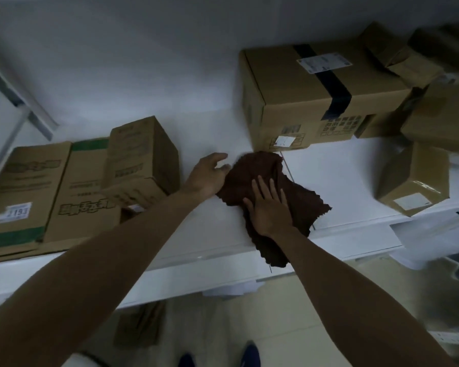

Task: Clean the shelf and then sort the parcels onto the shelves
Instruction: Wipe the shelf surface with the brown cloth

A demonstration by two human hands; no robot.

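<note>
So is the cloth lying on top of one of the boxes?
No, the cloth lies on the bare white shelf between the boxes, under the right hand.

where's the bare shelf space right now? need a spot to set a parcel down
Free: white shelf between brown cloth, big taped box and small taped parcel; also the strip behind the left hand, right of the upright box. Crowded: left stack, far-right corner pile. Right hand lies flat on the cloth.
</note>
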